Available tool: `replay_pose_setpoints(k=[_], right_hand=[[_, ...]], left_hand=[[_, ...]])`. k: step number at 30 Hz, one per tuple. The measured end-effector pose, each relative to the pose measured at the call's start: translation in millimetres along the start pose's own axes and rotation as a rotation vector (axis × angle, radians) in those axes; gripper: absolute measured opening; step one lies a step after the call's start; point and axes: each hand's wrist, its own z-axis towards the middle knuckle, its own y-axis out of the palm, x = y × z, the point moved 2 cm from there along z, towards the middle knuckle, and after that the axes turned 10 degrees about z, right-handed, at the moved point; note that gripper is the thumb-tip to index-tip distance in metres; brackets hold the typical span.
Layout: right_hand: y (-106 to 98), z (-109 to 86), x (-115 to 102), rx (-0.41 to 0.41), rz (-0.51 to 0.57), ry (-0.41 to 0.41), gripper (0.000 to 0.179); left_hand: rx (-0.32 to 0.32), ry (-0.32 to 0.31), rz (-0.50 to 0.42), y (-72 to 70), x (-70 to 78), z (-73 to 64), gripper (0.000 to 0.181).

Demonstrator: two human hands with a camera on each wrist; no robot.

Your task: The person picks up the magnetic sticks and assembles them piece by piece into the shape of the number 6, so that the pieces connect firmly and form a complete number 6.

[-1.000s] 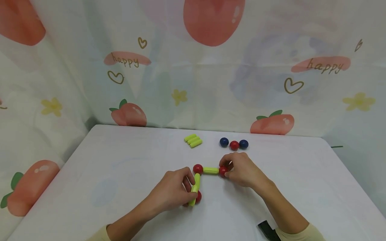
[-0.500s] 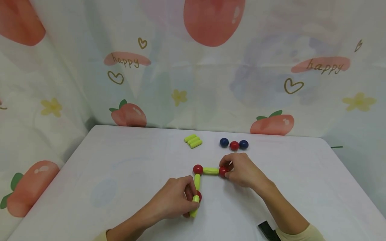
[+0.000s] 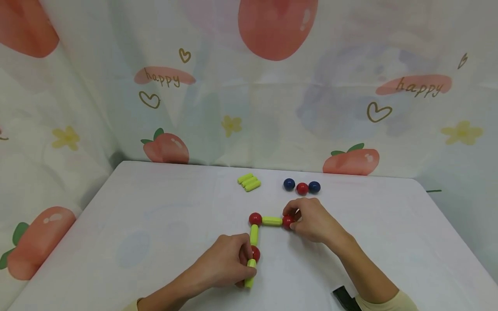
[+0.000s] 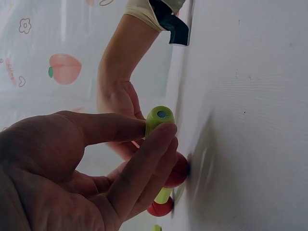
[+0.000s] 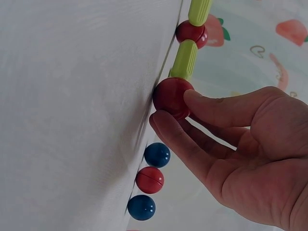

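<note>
My left hand (image 3: 227,261) pinches a yellow-green magnetic rod (image 3: 250,280) between thumb and fingers. Its far end lies right at a red ball (image 3: 255,254); a metal disc shows in the near end in the left wrist view. From that ball a second rod (image 3: 254,235) runs away from me to a red corner ball (image 3: 255,218). Another rod (image 3: 272,221) leads right from the corner to a third red ball (image 5: 172,97). Thumb and fingers of my right hand (image 3: 313,222) pinch this third ball, low at the white tabletop.
Behind the joined pieces lie several loose yellow-green rods (image 3: 249,182) side by side. To their right sit a blue ball (image 3: 289,184), a red ball (image 3: 302,188) and another blue ball (image 3: 314,186). A printed curtain (image 3: 272,112) stands along the table's back edge.
My left hand has drawn its rod toward me, from beside the near red ball to that ball's near side, roughly in line with the second rod. The right hand stays on its ball.
</note>
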Motion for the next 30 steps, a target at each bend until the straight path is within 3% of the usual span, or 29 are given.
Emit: replay_pose_setpoints(k=[6, 30], right_hand=[[0.4, -1.1, -0.7, -0.003, -0.002, -0.004, 0.023], [0.8, -0.9, -1.9, -0.002, -0.009, 0.001, 0.025]], left_hand=[[-0.019, -0.002, 0.019, 3.6, -1.1, -1.0, 0.023], [0.014, 0.008, 0.028, 7.8, -4.1, 0.3, 0.025]])
